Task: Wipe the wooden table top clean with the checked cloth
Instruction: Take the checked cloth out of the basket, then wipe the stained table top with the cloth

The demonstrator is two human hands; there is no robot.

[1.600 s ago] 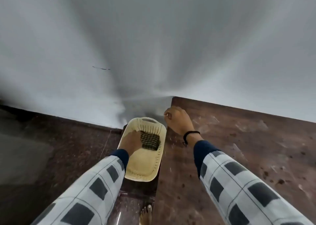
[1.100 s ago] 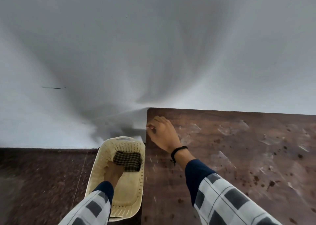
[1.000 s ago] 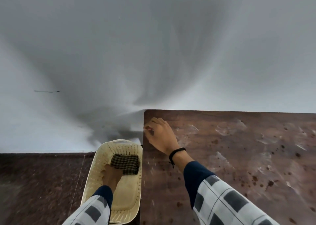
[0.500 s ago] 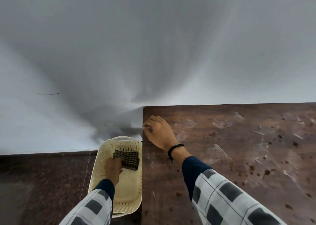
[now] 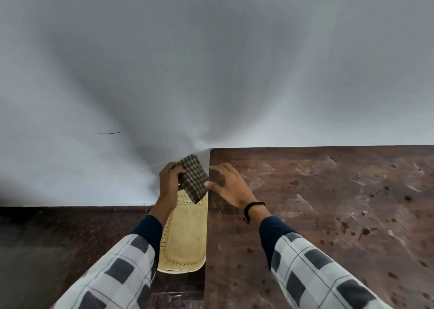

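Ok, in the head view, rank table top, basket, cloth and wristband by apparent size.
1. table top
2. basket, partly hidden
3. cloth, held nearer the camera, so it looks larger than it is
4. wristband

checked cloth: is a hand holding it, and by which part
The left hand grips the folded checked cloth by its left edge, above the basket; the right hand holds nothing.
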